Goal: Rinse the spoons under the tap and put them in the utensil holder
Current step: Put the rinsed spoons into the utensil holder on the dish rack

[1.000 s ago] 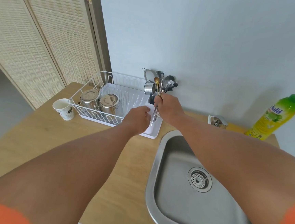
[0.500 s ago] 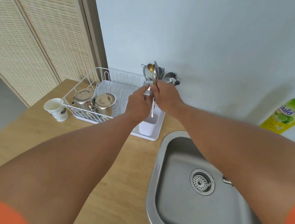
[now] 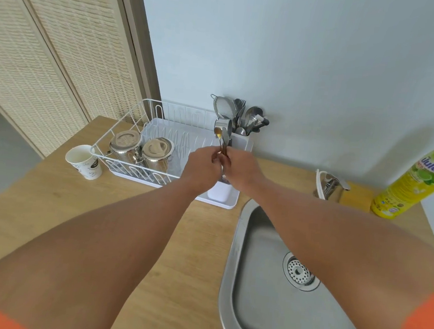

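Both hands meet over the right end of the white dish rack (image 3: 135, 120), at the far side of the tabletop (image 3: 151, 237). Left hand (image 3: 201, 167) and right hand (image 3: 242, 167) are curled, fingers pinching a small bunch of spoons (image 3: 222, 138) between them. The spoons stand roughly upright: bowls stick up above the knuckles, one gold-toned, the handles drop down between the two hands. How many spoons there are I cannot tell.

The bunch sits just in front of the utensil holder (image 3: 242, 143), a white caddy at the rack's far right corner, already packed with cutlery and a strainer. Spoon bowls overlap the caddy's left edge in view; contact unclear.

Sink (image 3: 265, 286) is near right, well apart from the spoons. Tap (image 3: 328, 184) is at the far edge of the sink, right of the right hand.

Two steel lidded pots (image 3: 141, 150) sit in the rack's left part, paper cup (image 3: 85, 162) just left of the rack, yellow dish soap bottle (image 3: 413, 184) far right.
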Motion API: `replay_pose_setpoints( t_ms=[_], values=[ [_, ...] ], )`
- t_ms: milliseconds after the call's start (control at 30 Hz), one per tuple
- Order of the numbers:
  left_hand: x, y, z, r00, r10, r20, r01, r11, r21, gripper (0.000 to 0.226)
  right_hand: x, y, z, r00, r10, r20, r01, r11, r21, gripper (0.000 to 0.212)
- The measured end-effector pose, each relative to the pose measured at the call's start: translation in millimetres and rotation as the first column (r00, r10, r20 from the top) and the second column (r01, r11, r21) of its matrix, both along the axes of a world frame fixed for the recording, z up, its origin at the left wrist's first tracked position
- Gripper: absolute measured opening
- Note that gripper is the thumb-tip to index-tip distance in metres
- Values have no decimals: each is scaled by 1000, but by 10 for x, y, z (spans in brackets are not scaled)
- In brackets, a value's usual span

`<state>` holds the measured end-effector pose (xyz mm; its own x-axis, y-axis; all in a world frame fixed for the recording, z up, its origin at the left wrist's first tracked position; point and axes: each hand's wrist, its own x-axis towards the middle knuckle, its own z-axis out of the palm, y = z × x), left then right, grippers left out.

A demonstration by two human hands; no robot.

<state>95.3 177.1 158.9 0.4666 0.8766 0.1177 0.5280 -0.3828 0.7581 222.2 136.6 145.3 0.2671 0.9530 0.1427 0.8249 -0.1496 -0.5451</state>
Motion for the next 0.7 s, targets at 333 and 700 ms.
replay_pose_setpoints(
  t_ms=[333,700],
  values=[
    [-13,-26,-149,974,-22,-226,35,998,53,24,-14,-16,-313,935,-71,348,107,991,-86,33],
    [95,6,-210,961,-57,-272,61,998,8,33,109,25,-267,961,-131,242,206,925,-318,54]
  ],
)
